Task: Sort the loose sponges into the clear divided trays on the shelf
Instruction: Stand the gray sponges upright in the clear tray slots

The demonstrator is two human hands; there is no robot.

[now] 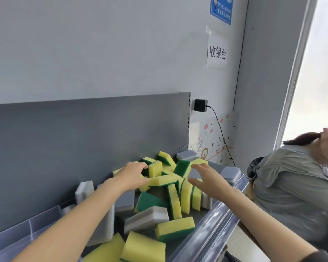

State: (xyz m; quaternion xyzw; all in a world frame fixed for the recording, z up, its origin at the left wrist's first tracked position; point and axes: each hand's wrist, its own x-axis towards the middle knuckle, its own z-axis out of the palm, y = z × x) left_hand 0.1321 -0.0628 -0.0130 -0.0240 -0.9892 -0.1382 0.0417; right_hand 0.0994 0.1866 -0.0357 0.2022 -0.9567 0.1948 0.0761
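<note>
Yellow-green sponges (173,199) heaped between hands, left hand (133,174) relaxed, thumb touching one, right hand (206,180) spread wide

Both bare forearms reach over a grey shelf (214,168) into a jumble of yellow-and-green sponges (175,228) and grey-and-white sponges (146,217). The left hand (131,174) is over the far part of the pile with its fingers bent and its thumb touching the end of a long yellow sponge (162,181); whether it grips anything cannot be told. The right hand (206,181) hovers with fingers spread and relaxed, just above sponges that stand on edge. A clear divided tray (36,225) sits at the lower left against the grey back panel (83,133). A clear front rail (216,225) edges the shelf. A black power adapter (200,105) is plugged in on the wall beneath a paper sign (217,52). Another person in a grey shirt (292,178) stands to the right.
</note>
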